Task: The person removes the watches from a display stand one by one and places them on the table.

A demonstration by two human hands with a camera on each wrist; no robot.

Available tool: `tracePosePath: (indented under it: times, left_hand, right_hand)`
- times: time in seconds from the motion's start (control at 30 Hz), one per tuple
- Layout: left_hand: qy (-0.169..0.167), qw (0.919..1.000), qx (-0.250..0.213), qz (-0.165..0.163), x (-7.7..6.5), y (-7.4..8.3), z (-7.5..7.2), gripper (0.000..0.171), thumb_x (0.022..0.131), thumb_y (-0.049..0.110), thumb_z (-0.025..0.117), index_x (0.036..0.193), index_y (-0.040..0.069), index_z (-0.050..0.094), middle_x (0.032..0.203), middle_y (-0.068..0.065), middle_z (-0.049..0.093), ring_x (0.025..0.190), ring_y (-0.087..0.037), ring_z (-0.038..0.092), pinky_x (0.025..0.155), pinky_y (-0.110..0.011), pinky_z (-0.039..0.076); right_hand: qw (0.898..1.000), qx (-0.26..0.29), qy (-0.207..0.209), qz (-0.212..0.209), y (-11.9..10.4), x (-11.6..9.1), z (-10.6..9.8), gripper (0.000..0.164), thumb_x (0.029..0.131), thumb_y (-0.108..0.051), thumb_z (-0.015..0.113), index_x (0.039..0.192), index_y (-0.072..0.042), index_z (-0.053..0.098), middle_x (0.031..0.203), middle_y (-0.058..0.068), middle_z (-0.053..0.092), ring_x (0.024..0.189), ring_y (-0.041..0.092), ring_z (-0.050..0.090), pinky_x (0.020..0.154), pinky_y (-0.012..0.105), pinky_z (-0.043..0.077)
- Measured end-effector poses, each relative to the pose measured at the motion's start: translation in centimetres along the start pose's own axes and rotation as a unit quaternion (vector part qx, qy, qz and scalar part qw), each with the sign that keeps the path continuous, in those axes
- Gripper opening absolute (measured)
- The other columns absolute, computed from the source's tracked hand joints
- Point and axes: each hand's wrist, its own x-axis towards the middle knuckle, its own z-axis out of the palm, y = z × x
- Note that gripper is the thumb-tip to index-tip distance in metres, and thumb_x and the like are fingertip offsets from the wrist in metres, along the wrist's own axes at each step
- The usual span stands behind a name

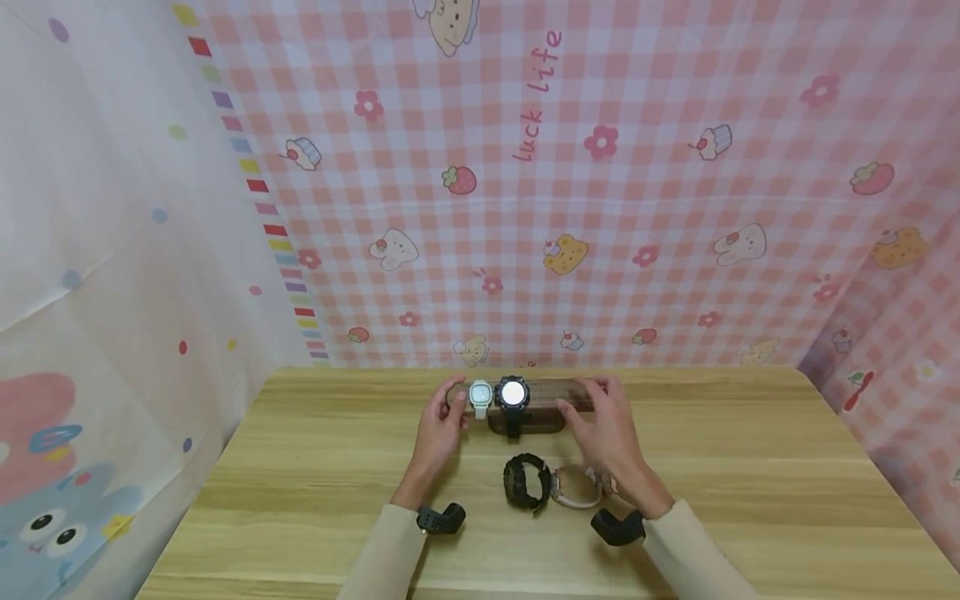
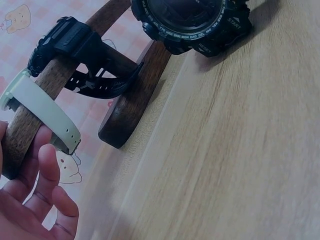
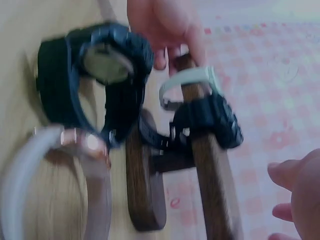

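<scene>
A dark wooden watch stand (image 1: 551, 395) is at the back of the table. Round its bar sit a pale green watch (image 1: 481, 394) at the left end and a black watch (image 1: 513, 392) beside it. My left hand (image 1: 439, 427) grips the bar's left end, fingertips close to the pale strap (image 2: 44, 107). At the other end is my right hand (image 1: 607, 425), its fingers (image 3: 287, 172) spread and apart from the bar in the blurred right wrist view. Nearer me, a chunky black watch (image 1: 527, 482) stands on its looped strap.
Right of the chunky watch is a pale-strapped watch (image 1: 576, 487) with a rose-gold case. Another watch (image 1: 609, 483) is partly hidden by the right wrist. A pink checked cloth (image 1: 525, 292) hangs behind the wooden table (image 1: 315, 467).
</scene>
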Motion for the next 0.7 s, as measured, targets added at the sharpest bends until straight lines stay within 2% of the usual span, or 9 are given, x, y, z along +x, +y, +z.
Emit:
tracePosePath:
  times: [0.17,0.33,0.53,0.7]
  left_hand:
    - [-0.002,1.0,0.001,0.0,0.0,0.1,0.0,0.035,0.105,0.016,0.05,0.139,0.012,0.054,0.087,-0.035,0.056,0.082,-0.055,0.057,0.057,-0.02,0.044]
    - [-0.002,1.0,0.002,0.004,0.0,0.0,0.0,0.034,0.105,0.015,0.05,0.139,0.012,0.054,0.088,-0.035,0.056,0.082,-0.054,0.057,0.058,-0.021,0.044]
    - [-0.003,1.0,0.005,0.0,0.0,0.0,0.0,0.035,0.105,0.016,0.05,0.139,0.013,0.054,0.088,-0.033,0.056,0.083,-0.053,0.058,0.058,-0.021,0.045]
    - [-0.005,1.0,0.004,-0.001,0.0,0.1,0.0,0.034,0.105,0.016,0.049,0.139,0.013,0.054,0.091,-0.036,0.056,0.084,-0.054,0.058,0.059,-0.021,0.045]
  right_hand:
    - [0.999,-0.004,0.016,0.027,1.2,0.7,-0.1,0.05,0.088,-0.022,0.076,0.13,0.0,0.06,0.129,0.024,0.046,0.116,0.038,0.041,0.096,0.054,0.036]
    - [0.999,-0.018,-0.005,0.046,2.1,1.1,0.1,0.057,0.093,-0.03,0.07,0.139,-0.003,0.052,0.142,0.027,0.038,0.13,0.043,0.032,0.106,0.063,0.027]
    - [0.998,-0.035,-0.038,0.043,2.9,1.4,0.7,0.057,0.098,-0.033,0.061,0.144,-0.002,0.046,0.149,0.029,0.031,0.135,0.048,0.028,0.11,0.065,0.021]
    - [0.994,-0.043,-0.075,0.064,3.3,1.5,1.2,0.06,0.102,-0.038,0.053,0.15,-0.006,0.039,0.153,0.032,0.024,0.139,0.049,0.022,0.112,0.066,0.016]
